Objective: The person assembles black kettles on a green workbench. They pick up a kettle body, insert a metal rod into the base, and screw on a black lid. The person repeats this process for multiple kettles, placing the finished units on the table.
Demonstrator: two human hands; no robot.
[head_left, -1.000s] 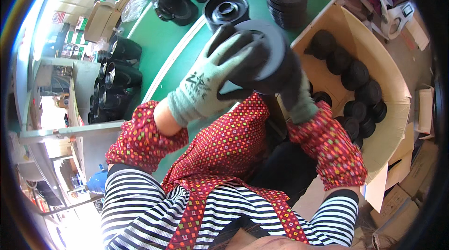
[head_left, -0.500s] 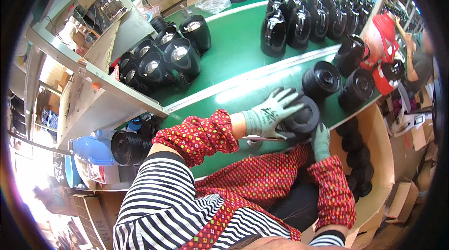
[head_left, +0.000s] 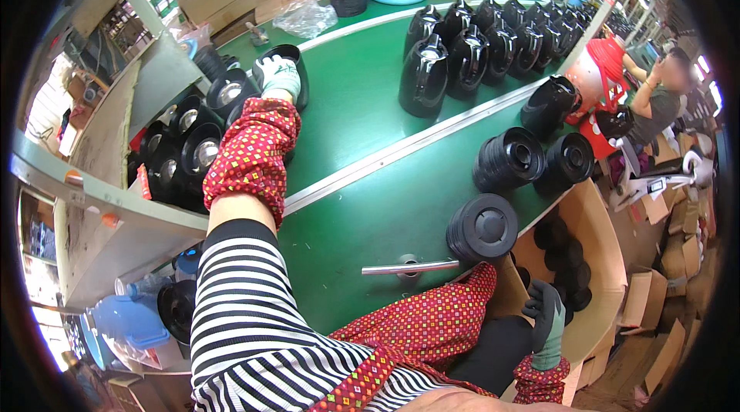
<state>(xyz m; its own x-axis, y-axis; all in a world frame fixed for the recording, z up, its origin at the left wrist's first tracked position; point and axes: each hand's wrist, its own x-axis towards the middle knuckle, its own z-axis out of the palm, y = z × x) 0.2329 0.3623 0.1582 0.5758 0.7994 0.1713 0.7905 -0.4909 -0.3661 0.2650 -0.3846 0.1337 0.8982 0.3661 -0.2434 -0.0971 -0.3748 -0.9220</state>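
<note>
My left hand (head_left: 277, 78), in a pale green and white work glove, reaches far out to the left. Its fingers close over the rim of a black jug body (head_left: 299, 65), whose lower part is hidden by the hand and sleeve. Further black jug bodies (head_left: 202, 151) with shiny metal insides stand around it. My right hand (head_left: 546, 318), gloved with dark fingertips, hovers low at the cardboard box (head_left: 603, 238). Its fingers are loosely bent and apart, with nothing visible in them. A stack of black round lids (head_left: 482, 227) stands on the green table between my hands.
Two more lid stacks (head_left: 509, 159) stand farther right. Glossy black jugs (head_left: 424, 77) fill rows behind a white rail (head_left: 416, 133). A metal bar (head_left: 408, 268) lies near the front edge. Black round parts (head_left: 570, 265) sit in the box. A person (head_left: 655, 92) works beyond red jugs (head_left: 597, 73).
Both hands have left the lid stack, which stays on the table. My left hand has moved far left onto a jug body; my right has dropped toward the box. The view has shifted.
</note>
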